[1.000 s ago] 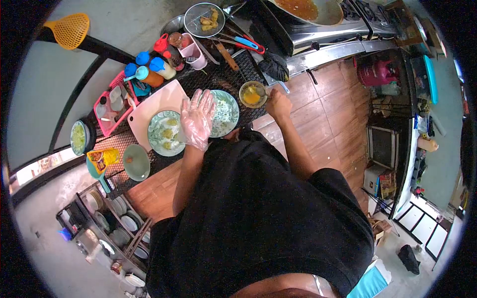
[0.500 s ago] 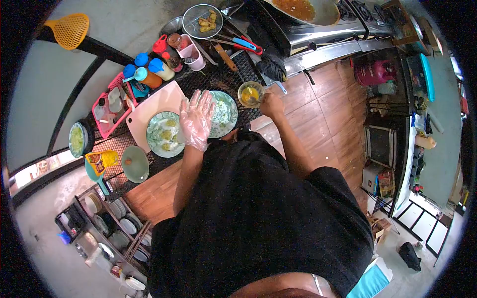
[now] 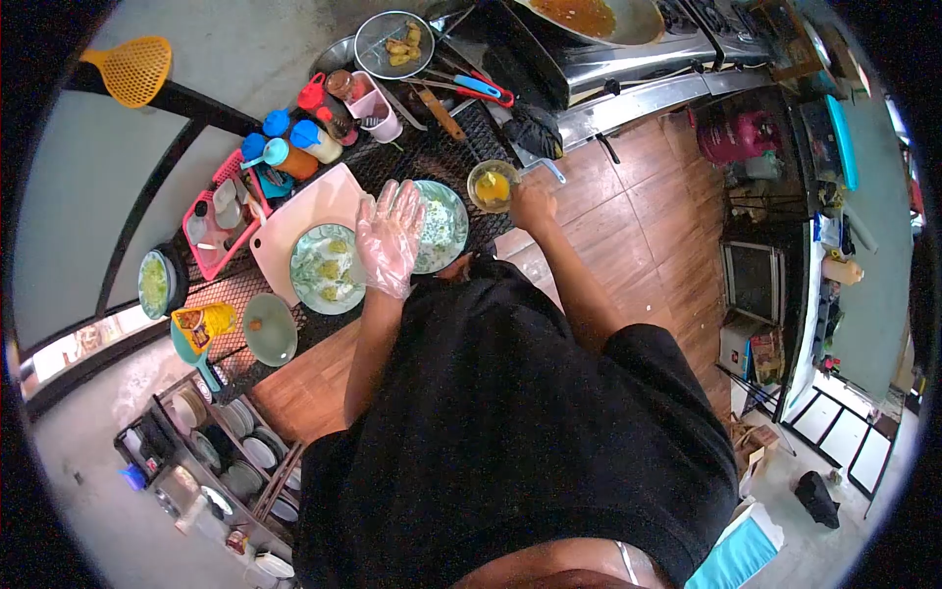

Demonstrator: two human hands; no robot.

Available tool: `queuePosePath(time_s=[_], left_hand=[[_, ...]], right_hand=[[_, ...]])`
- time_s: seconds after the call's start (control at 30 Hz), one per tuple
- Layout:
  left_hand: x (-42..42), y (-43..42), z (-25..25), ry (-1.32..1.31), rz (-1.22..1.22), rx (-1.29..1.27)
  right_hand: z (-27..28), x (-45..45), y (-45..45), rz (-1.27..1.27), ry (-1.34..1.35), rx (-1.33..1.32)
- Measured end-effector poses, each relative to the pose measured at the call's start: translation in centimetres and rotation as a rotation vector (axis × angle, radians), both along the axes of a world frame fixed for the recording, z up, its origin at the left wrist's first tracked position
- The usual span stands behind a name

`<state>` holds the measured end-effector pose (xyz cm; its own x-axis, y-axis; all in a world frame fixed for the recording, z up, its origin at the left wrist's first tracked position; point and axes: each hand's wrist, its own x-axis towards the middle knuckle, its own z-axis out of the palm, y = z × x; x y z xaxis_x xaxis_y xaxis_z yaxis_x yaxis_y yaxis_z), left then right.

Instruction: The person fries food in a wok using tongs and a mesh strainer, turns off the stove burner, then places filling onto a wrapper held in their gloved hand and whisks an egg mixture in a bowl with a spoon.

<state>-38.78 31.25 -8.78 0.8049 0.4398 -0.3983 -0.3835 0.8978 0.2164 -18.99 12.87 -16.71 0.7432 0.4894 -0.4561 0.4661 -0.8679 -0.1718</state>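
My left hand (image 3: 391,236) wears a clear plastic glove and is open, fingers stretched out, over the gap between two patterned plates. The nearer-left plate (image 3: 328,269) carries yellowish lumps; the other plate (image 3: 442,226) is partly covered by the hand. A small round bowl (image 3: 491,187) with yellow liquid and a yellow piece in it is at my right hand (image 3: 533,207). That hand is bare and closed at the bowl's right side; its fingertips and exact grip are hidden. Under the left plate lies a pink cutting board (image 3: 309,211).
A strainer (image 3: 394,44) with fried pieces sits at the back, near a wok (image 3: 599,20) on the stove. Sauce bottles (image 3: 294,147), a pink basket (image 3: 218,236), a pale green bowl (image 3: 270,329) and a yellow packet (image 3: 204,322) stand on the left of the mesh table.
The view has shifted slightly. The yellow contents of the small bowl look different and spread wider. Both hands keep nearly the same positions.
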Motion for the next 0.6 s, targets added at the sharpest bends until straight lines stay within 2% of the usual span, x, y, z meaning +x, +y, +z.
queuePosePath(time_s=[0.17, 0.3, 0.53, 0.6], left_hand=[[-0.2, 0.1, 0.4, 0.011, 0.012, 0.003], [-0.3, 0.2, 0.2, 0.017, 0.006, -0.014], [-0.2, 0.3, 0.2, -0.013, -0.004, -0.062], [-0.3, 0.1, -0.1, -0.020, -0.018, -0.061]], right_hand=[[3.6, -0.7, -0.1, -0.001, -0.010, 0.060], [1.7, -1.3, -0.6, 0.055, -0.120, 0.045], [3.0, -0.8, -0.2, -0.075, -0.052, 0.070], [2.6, -0.9, -0.4, 0.058, -0.047, -0.046]])
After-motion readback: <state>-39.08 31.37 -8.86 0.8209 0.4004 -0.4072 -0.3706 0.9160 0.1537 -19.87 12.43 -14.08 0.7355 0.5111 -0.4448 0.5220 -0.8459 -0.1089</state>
